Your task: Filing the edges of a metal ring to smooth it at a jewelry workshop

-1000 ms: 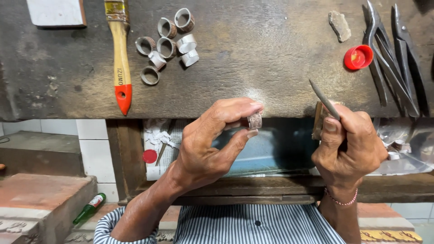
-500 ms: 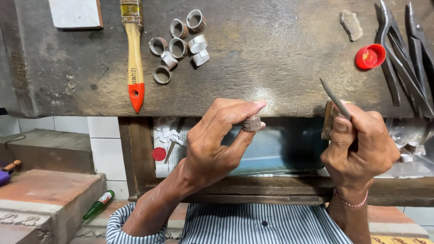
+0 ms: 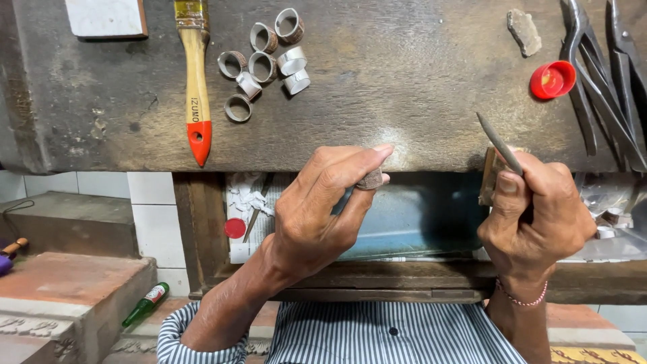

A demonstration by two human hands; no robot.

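Head view: both hands raised at the near edge of the workbench [image 3: 404, 101], well apart
Left hand [image 3: 317, 216] pinches a metal ring [image 3: 371, 179] between thumb and fingertips; right hand [image 3: 536, 219] is clenched round a slim pointed tool [image 3: 499, 143], tip angled up-left; beyond lie loose rings [image 3: 266, 57] and a paintbrush [image 3: 195, 81]

Left hand [image 3: 317, 216]: in front of the bench's [image 3: 404, 87] near edge, pinching a ring [image 3: 371, 179] at that edge.
Right hand [image 3: 536, 219]: to the right of your left hand, well apart, gripping a file [image 3: 500, 143] that points up over the bench.
Loose rings [image 3: 266, 57]: on the bench, far left of centre.
Brush [image 3: 195, 81]: just left of the loose rings.
Block [image 3: 108, 17]: left of the brush, at the far edge.
Cap [image 3: 551, 79]: on the bench, beyond your right hand.
Pliers [image 3: 600, 87]: right of the cap.
Stone [image 3: 524, 32]: beyond the cap.
Bottle [image 3: 145, 305]: on the floor, lower left.
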